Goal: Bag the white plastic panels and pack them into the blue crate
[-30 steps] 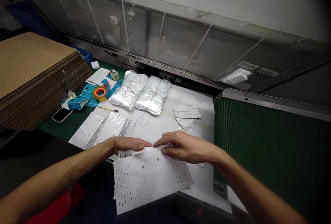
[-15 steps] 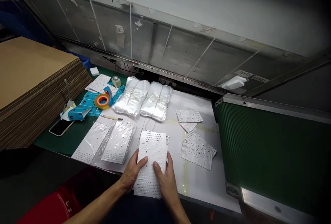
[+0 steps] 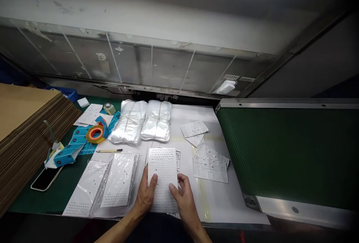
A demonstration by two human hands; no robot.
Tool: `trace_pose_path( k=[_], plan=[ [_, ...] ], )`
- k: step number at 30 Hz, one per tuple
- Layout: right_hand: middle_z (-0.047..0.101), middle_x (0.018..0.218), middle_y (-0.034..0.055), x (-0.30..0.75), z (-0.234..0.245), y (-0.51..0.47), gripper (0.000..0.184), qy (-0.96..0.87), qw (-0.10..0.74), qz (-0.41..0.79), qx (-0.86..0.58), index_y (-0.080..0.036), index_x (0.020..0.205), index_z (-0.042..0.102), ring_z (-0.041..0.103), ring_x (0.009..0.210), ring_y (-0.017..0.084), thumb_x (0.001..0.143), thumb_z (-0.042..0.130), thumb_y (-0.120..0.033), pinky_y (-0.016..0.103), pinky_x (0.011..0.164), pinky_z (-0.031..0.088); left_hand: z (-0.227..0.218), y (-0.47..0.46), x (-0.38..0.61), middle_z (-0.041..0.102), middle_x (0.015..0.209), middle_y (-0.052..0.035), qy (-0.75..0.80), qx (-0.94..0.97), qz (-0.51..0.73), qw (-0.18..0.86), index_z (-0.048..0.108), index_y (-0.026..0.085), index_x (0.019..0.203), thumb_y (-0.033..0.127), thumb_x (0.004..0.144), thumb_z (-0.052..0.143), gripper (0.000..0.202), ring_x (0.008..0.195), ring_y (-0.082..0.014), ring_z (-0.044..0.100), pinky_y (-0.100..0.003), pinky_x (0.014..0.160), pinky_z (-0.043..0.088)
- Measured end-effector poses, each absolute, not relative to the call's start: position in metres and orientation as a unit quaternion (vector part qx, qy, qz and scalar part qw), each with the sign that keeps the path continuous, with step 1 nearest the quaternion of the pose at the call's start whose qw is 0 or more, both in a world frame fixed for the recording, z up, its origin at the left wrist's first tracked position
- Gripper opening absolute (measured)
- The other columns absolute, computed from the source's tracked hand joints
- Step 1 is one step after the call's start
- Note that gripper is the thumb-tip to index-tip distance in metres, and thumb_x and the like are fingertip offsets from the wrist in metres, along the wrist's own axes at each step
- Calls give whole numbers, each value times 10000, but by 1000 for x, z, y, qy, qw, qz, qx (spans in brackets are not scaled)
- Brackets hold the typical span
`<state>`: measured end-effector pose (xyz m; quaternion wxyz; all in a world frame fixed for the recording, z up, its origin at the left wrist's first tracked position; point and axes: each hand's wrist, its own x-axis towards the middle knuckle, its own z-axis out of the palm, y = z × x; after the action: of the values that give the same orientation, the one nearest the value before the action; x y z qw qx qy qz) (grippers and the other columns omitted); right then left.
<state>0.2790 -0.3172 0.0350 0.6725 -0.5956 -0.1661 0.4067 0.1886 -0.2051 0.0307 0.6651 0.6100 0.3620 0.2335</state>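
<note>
Between my hands is a white slotted panel (image 3: 163,168) with two small holes, held upright near the front edge of the table. Other white pieces show behind its right edge; how many I cannot tell. My left hand (image 3: 146,194) grips the left side, thumb across the front face. On the right edge my right hand (image 3: 183,196) has its thumb on the face and its fingers curled behind. Two clear-bagged white panels (image 3: 119,179) lie left of my hands. To the right, several loose white panels (image 3: 211,169) overlap on the white sheet (image 3: 182,116).
Two tied bundles of clear plastic bags (image 3: 156,119) lie behind my hands. Left are a tape roll (image 3: 90,141), a cutter knife (image 3: 109,150), a phone (image 3: 46,179) and a cardboard stack (image 3: 36,131). A green conveyor belt (image 3: 286,153) borders the right side.
My view has turned, so the table sits more level in the picture. Both hands still hold the white panel; the fingers of my right hand are more bent at its edge.
</note>
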Motion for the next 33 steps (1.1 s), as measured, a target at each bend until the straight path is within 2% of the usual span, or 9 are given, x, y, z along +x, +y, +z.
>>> trace_pose_path(
  k=[2,7,13,16,19,22,25,28,33],
  plan=[
    [617,1117,79,286,39,-314,298,-167,679,411,-584,-219,1020,537,575,1032,252,810,578,-427,402,909,461,34,-204,195,445,1371,-107,362,594,218,685,332,195,1350,510,851,450,601,1267,-295,392,-398,1034,347],
    [605,1154,91,298,37,-313,402,-176,671,424,-583,-208,1165,506,561,1042,253,843,519,-448,415,898,463,42,-204,210,496,1326,-96,390,534,198,723,398,232,1306,553,859,382,550,1180,-291,490,-432,946,437],
    [496,1321,84,300,3,-307,803,-76,684,390,-612,-293,1413,165,491,1186,246,769,615,-461,397,952,443,9,-204,214,585,1197,-97,429,574,162,679,291,269,1356,518,879,379,545,1033,-238,598,-389,858,499],
    [463,1356,110,312,-19,-306,795,-45,661,390,-640,-246,1410,222,455,1225,281,758,600,-498,414,937,454,-14,-184,231,625,1097,-115,408,710,139,557,286,230,1364,473,916,285,509,902,-216,646,-356,717,539],
    [386,1419,91,333,-43,-314,749,-78,562,320,-759,-286,1430,146,390,1277,287,813,518,-488,444,966,417,-31,-140,269,605,1104,-120,373,827,130,400,521,166,1151,396,932,271,405,951,-205,607,-346,782,508],
    [420,1390,92,349,-69,-327,632,-187,408,230,-863,-299,1438,108,452,1219,294,885,395,-399,458,918,441,-42,-89,318,608,1035,-78,346,877,110,316,578,165,1037,316,924,355,293,1011,-199,550,-388,911,426],
    [535,1231,110,353,-90,-333,536,-298,306,162,-890,-260,1433,166,545,1063,285,911,288,-277,412,739,516,-50,-52,354,603,995,-58,329,912,65,236,585,149,995,323,876,494,230,981,-206,548,-431,888,420],
    [582,1090,123,350,-97,-328,562,-349,251,129,-893,-235,1441,129,591,896,263,900,276,-193,366,595,522,-54,-36,369,600,989,-54,316,932,17,174,585,141,971,364,836,559,262,938,-199,558,-419,853,435],
    [571,1115,122,342,-86,-321,622,-349,239,152,-893,-251,1435,150,575,930,255,858,336,-114,381,704,513,-57,-37,366,610,974,-63,274,953,-52,115,586,164,939,309,889,425,223,943,-185,552,-314,828,418]
  ],
)
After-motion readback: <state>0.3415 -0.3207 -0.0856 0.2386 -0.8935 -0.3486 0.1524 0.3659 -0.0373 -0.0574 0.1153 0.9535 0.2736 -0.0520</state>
